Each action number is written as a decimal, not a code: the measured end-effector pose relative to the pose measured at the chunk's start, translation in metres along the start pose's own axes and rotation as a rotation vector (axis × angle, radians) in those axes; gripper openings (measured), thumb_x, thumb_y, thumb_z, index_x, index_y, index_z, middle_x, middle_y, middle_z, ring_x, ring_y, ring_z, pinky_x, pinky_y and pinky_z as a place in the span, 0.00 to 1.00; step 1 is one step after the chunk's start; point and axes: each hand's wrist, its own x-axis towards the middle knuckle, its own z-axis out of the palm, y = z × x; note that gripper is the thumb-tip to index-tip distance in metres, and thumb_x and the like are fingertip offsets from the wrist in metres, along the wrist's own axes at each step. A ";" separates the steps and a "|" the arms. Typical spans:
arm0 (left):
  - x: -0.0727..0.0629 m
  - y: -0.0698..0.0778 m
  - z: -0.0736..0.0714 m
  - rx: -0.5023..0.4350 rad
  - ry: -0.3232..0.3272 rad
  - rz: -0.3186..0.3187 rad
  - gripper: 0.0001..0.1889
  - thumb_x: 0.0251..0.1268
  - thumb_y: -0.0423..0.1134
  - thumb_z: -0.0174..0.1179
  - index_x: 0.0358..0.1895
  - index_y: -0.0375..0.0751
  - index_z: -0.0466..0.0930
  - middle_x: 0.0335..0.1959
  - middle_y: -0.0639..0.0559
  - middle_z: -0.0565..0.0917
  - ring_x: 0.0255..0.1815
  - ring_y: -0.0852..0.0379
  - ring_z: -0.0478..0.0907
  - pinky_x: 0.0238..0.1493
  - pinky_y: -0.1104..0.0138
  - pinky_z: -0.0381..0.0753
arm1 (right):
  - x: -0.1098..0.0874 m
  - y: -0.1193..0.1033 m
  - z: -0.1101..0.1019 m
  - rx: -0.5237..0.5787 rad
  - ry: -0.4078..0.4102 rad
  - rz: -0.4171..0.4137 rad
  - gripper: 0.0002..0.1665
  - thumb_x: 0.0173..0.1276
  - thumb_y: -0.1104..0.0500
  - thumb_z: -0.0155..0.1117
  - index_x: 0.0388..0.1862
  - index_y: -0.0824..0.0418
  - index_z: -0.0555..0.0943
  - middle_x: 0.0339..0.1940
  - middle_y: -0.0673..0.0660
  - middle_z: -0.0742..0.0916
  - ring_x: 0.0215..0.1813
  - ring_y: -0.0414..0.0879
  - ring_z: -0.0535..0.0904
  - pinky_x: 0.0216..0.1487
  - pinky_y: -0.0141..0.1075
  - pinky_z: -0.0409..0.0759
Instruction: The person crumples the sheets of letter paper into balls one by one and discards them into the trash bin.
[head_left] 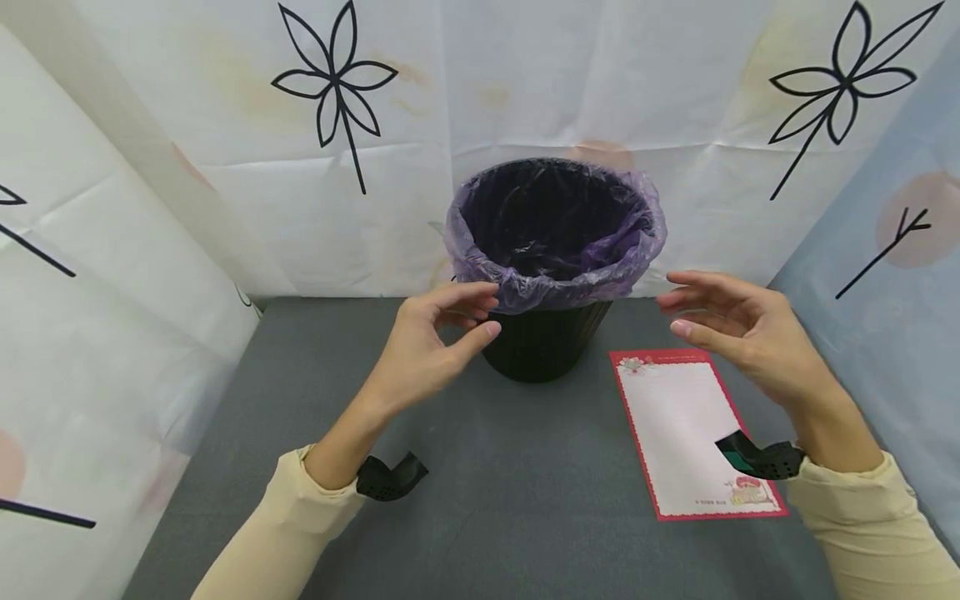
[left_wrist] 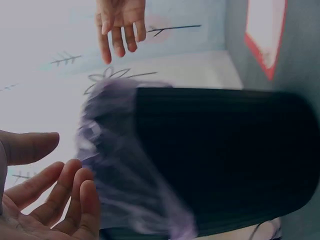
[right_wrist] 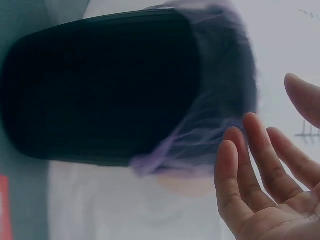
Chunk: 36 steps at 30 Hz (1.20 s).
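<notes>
Sleeves (head_left: 266, 533) showed in front of the bin (head_left: 536, 346); left hand (head_left: 416, 354), loose and released, hovered to its left, right hand (head_left: 772, 346), likewise released, to its right. Bag (head_left: 555, 293) lined the bin; paper (head_left: 682, 425) lay front-right.

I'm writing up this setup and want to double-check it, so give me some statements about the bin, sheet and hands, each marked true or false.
1. A purple bag lines the black bin. True.
2. The bin lies on its side. False: it stands upright on the table.
3. The red-bordered sheet is nearer the right hand than the left hand. True.
4. The left hand holds the sheet. False: it holds nothing.
</notes>
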 end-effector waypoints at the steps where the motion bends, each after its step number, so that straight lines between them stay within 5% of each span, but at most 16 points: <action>1: -0.003 -0.003 0.004 0.003 -0.009 -0.005 0.19 0.65 0.27 0.67 0.59 0.32 0.82 0.48 0.43 0.85 0.48 0.50 0.82 0.51 0.59 0.83 | -0.003 0.005 0.000 -0.008 0.004 0.017 0.32 0.66 0.81 0.62 0.69 0.67 0.75 0.54 0.57 0.87 0.55 0.42 0.85 0.50 0.28 0.82; 8: -0.016 -0.029 0.033 0.003 -0.070 -0.068 0.18 0.65 0.30 0.68 0.58 0.36 0.83 0.47 0.48 0.85 0.47 0.50 0.83 0.50 0.59 0.83 | -0.020 0.040 -0.005 -0.067 0.023 0.148 0.30 0.69 0.75 0.63 0.69 0.63 0.76 0.54 0.53 0.86 0.54 0.41 0.85 0.51 0.28 0.82; 17: -0.030 -0.070 0.080 0.010 -0.182 -0.196 0.18 0.67 0.33 0.68 0.58 0.34 0.82 0.48 0.47 0.85 0.47 0.49 0.83 0.49 0.65 0.82 | -0.046 0.086 -0.019 -0.318 0.042 0.335 0.30 0.73 0.60 0.68 0.70 0.67 0.72 0.51 0.41 0.85 0.51 0.31 0.82 0.47 0.25 0.81; 21: -0.035 -0.084 0.101 -0.001 -0.198 -0.253 0.18 0.66 0.33 0.69 0.57 0.33 0.83 0.48 0.46 0.86 0.48 0.47 0.83 0.48 0.67 0.82 | -0.057 0.101 -0.029 -0.413 0.062 0.404 0.34 0.72 0.55 0.69 0.71 0.68 0.71 0.54 0.49 0.85 0.50 0.30 0.80 0.44 0.25 0.80; 28: -0.038 -0.102 0.137 0.008 -0.204 -0.303 0.20 0.64 0.36 0.72 0.57 0.33 0.83 0.49 0.42 0.86 0.48 0.46 0.84 0.48 0.70 0.81 | -0.073 0.122 -0.043 -0.558 0.077 0.494 0.40 0.71 0.53 0.70 0.72 0.73 0.68 0.64 0.75 0.77 0.61 0.67 0.73 0.40 0.24 0.78; 36: -0.039 -0.106 0.173 0.115 -0.268 -0.383 0.26 0.62 0.44 0.74 0.60 0.37 0.82 0.53 0.50 0.85 0.55 0.57 0.78 0.58 0.65 0.77 | -0.089 0.146 -0.055 -0.703 0.095 0.593 0.47 0.68 0.48 0.73 0.71 0.77 0.65 0.66 0.79 0.71 0.60 0.72 0.68 0.48 0.56 0.77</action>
